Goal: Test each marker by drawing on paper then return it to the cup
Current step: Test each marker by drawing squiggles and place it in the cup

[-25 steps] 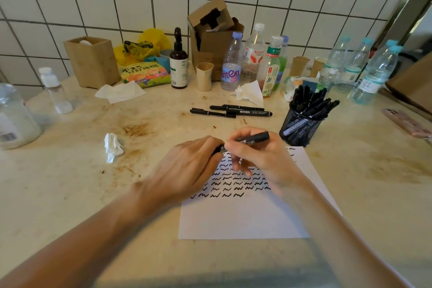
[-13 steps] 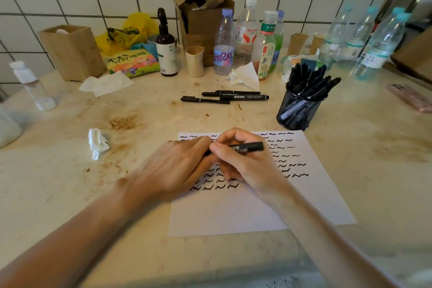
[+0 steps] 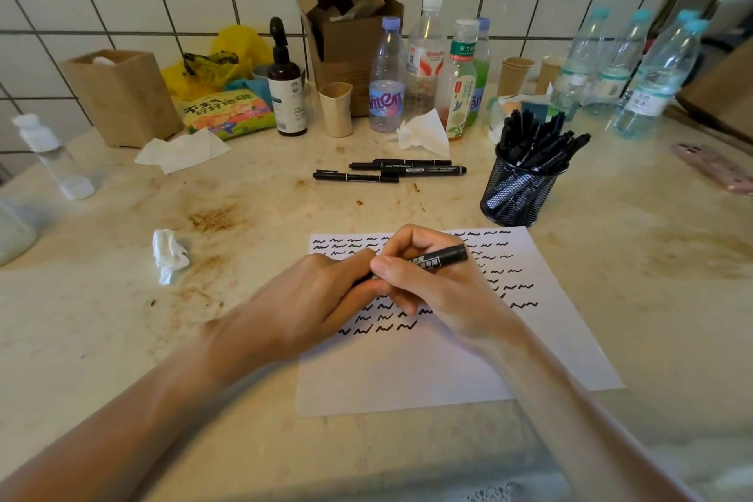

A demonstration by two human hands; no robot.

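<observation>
Both hands meet over a white sheet of paper (image 3: 440, 375) covered with several rows of black squiggles. My right hand (image 3: 444, 285) grips the barrel of a black marker (image 3: 442, 257), which lies nearly level and points right. My left hand (image 3: 305, 302) grips the marker's left end; whether that end is a cap is hidden by the fingers. A black mesh cup (image 3: 517, 192) holding several black markers stands just beyond the paper's far right corner. Three more black markers (image 3: 391, 170) lie side by side on the table beyond the paper.
A crumpled tissue (image 3: 169, 257) lies left of the paper. Along the tiled wall stand plastic bottles (image 3: 387, 81), a brown pump bottle (image 3: 285, 90), paper cups, cardboard boxes (image 3: 350, 33) and a snack packet. A pink phone (image 3: 713, 167) lies at far right. The tabletop (image 3: 122, 338) is stained.
The camera tilted down, so more of the paper shows. Both hands stay joined on the marker and have sunk slightly toward the paper.
</observation>
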